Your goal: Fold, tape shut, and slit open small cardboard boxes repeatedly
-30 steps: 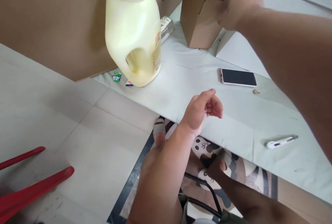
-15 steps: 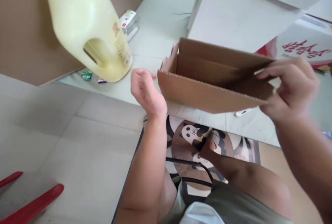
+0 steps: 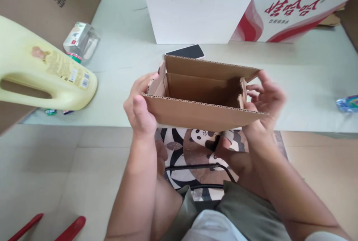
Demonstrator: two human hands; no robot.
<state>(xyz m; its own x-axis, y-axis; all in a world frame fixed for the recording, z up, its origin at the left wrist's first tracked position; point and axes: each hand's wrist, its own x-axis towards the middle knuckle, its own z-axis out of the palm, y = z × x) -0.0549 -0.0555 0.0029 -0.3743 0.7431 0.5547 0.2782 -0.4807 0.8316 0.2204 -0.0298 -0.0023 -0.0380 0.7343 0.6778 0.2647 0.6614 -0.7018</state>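
Note:
A small brown cardboard box [image 3: 201,112] is held up at the table's front edge, its top open and its inside bare. My left hand [image 3: 142,105] grips its left end, thumb on the front panel and fingers behind the end flap. At the right end my right hand [image 3: 264,101] holds the box, with fingers at the folded side flap and its back corner. A dark phone [image 3: 188,51] lies on the table just behind the box, partly hidden by it.
A yellow jug [image 3: 69,81] and a clear plastic container [image 3: 85,41] stand left on the table [image 3: 123,53]. Behind are a large brown carton [image 3: 75,6], a white box [image 3: 195,10] and a red-and-white carton [image 3: 293,13]. A blue packet [image 3: 348,104] lies right.
My left hand has come to the box's left end and taken hold of it. My right hand has shifted its grip. The view has turned right, and the phone now shows.

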